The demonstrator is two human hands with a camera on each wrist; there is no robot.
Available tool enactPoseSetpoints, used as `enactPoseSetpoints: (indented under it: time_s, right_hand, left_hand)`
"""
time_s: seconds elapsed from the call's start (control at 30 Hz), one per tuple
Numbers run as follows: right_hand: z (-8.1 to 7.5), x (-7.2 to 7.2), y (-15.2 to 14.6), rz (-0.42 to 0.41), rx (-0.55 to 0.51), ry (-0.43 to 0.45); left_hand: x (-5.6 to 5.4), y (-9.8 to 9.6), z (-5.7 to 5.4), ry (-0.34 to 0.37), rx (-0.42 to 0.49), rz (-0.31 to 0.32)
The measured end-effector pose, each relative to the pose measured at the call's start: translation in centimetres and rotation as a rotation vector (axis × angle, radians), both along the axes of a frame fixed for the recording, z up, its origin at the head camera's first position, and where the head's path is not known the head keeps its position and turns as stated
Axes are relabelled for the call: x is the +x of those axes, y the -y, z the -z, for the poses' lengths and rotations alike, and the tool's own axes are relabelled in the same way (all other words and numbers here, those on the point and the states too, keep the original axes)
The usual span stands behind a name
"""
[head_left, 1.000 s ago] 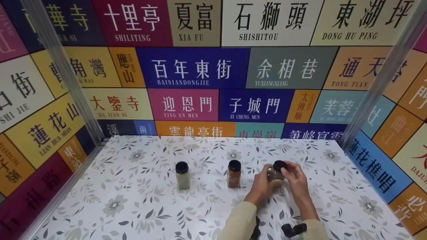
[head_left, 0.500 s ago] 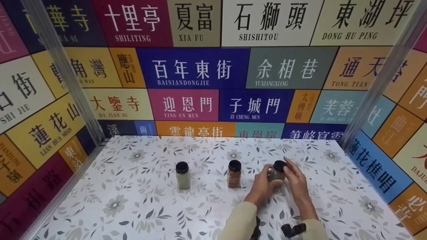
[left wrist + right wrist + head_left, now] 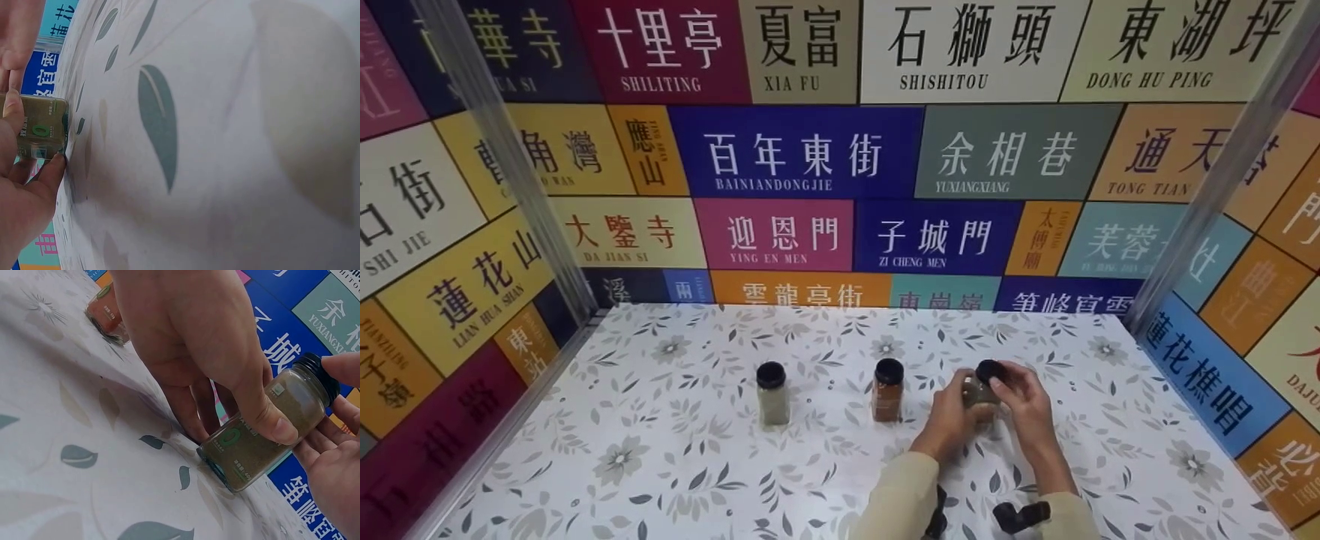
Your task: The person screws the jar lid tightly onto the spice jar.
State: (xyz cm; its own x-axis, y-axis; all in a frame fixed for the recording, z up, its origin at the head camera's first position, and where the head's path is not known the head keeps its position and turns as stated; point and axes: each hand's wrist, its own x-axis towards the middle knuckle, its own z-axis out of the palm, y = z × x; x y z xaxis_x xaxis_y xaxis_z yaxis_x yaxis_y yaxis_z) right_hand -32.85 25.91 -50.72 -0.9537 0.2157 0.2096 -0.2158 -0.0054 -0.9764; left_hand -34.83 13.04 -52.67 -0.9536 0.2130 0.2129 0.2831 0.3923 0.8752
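A glass spice jar (image 3: 253, 439) of greenish-brown powder stands upright on the floral table, close to its surface at the base. My left hand (image 3: 952, 416) grips the jar's body, thumb across the label in the right wrist view. With thumb and fingers, my right hand (image 3: 1026, 401) pinches the black cap (image 3: 991, 371) at the top. In the left wrist view only the lower part of the jar (image 3: 42, 126) shows, with its green label mark; the cap is out of frame there.
Left of my hands stands a jar of reddish-brown powder (image 3: 888, 397). Farther left is a jar of pale green powder (image 3: 773, 401), also black-capped. The floral table (image 3: 697, 465) meets a colourful sign-covered wall (image 3: 795, 154) at the back, with clear posts at both corners.
My right fingers opened and lifted off the cap half a second ago; now they are closed round it again. The left hand and the jar stay in place.
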Motion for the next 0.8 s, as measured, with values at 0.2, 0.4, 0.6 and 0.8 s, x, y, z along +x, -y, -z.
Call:
enactPoseSetpoints:
  time_s: [0.2, 0.4, 0.6, 0.8]
  right_hand:
    - [-0.20, -0.03, 0.00, 0.001, 0.030, 0.054]
    - [-0.38, 0.00, -0.41, -0.035, 0.094, 0.057]
    - [-0.38, -0.01, -0.42, -0.046, 0.061, 0.045]
    - [-0.28, -0.02, -0.26, -0.024, 0.022, 0.031]
  left_hand:
    - [-0.06, 0.00, -0.10, 0.035, 0.006, -0.001]
    - [-0.01, 0.05, -0.15, 0.029, 0.022, 0.005]
    - [0.16, 0.06, -0.16, 0.012, 0.023, 0.005]
    - [0.20, 0.08, -0.09, -0.009, 0.000, 0.003]
